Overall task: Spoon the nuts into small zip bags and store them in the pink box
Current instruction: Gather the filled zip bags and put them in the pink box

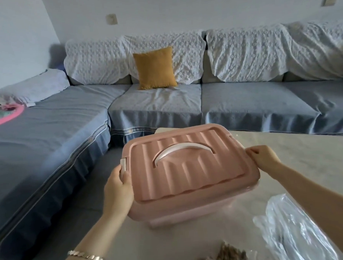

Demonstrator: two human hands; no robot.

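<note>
pink box [189, 174] sits on the pale table [317, 162] near its far left corner, lid on, white carry handle [184, 149] lying flat in the lid recess. left hand [118, 187] wraps the left short end, thumb up by the white side latch [123, 164], fingers closed onto the box edge. right hand [264, 157] pinches the right lid rim, fingers curled narrow on it. hands at opposite ends, likely because the latches sit there, so this reads as either unclipping the lid or shifting the box into place; can't tell which. right-side latch mostly hidden by the hand.

nuts [231, 255] are at the bottom edge of view, brownish clumps in what looks like small clear bags, well apart from the box, close to the person. crumpled clear plastic bag [291, 233] lies to the right of them. no spoon visible. judging from this, the box is not yet open for storing. grey-covered sofa [155, 106] with a mustard cushion [154, 68] behind the table.
</note>
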